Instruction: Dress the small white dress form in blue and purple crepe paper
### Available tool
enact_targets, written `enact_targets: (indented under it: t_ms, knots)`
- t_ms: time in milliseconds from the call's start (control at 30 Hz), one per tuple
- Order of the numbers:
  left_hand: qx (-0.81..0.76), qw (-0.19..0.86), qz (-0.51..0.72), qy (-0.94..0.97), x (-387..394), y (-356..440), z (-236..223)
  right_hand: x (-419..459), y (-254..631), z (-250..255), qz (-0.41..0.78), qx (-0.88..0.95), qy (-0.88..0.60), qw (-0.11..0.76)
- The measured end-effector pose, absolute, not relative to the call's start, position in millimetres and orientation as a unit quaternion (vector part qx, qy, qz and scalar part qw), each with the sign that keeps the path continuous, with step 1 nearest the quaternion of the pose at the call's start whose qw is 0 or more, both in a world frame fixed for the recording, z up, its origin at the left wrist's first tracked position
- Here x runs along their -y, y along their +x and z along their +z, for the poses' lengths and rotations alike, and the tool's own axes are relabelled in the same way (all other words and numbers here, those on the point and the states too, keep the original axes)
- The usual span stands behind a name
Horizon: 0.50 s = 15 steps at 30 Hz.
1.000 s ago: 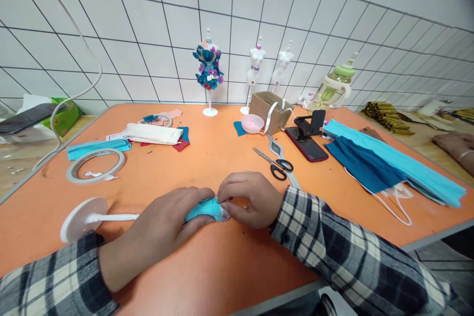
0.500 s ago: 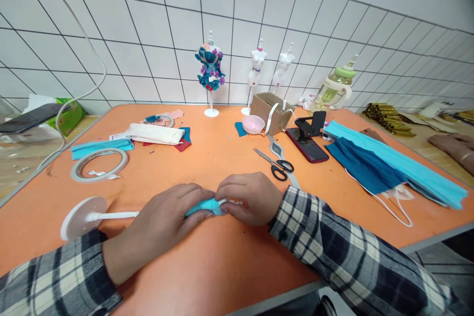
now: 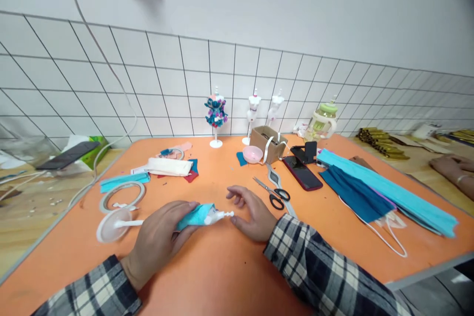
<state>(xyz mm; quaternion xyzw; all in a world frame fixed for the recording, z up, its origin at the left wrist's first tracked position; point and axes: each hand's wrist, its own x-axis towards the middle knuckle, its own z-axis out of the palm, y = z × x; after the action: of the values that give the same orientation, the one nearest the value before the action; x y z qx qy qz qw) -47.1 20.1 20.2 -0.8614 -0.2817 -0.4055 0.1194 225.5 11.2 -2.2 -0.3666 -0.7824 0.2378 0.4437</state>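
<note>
A small white dress form (image 3: 218,215) lies sideways in my left hand (image 3: 163,229), its torso wrapped in light blue fabric (image 3: 196,216). My left fingers are closed around the wrapped body. Its round white base (image 3: 114,225) sticks out to the left and its knobbed neck points right. My right hand (image 3: 254,215) is open beside the neck tip, thumb and fingers apart, with nothing in it. Black-handled scissors (image 3: 276,195) lie just beyond my right hand. Part of the wrapped torso is hidden by my left hand.
Tape rolls (image 3: 122,196) and folded fabric (image 3: 168,167) lie at left. A decorated dress form (image 3: 216,113), a pink bowl (image 3: 253,154), a cardboard box (image 3: 268,144), a phone (image 3: 302,174) and a bottle (image 3: 320,121) stand behind. Blue fabric (image 3: 357,192) lies right; another person's hand (image 3: 454,170) is beyond.
My right hand has let go of the wrapped dress form and opened, uncovering its neck. My left hand still holds the form. The camera view has tilted up.
</note>
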Motion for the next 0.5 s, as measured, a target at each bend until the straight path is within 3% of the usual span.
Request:
enact_targets:
  t_ms: [167, 300, 500]
  knots:
    - [0.247, 0.133, -0.463, -0.841, -18, -50, 27, -6, 213, -8, 0.255, 0.823, -0.358, 0.359]
    - [0.201, 0.077, -0.534, -0.818, -18, -44, 27, 0, 194, -14, 0.219, 0.847, -0.391, 0.287]
    - [0.219, 0.074, -0.518, -0.823, -12, -27, 29, -25, 156, -32, 0.116, 0.84, -0.384, 0.365]
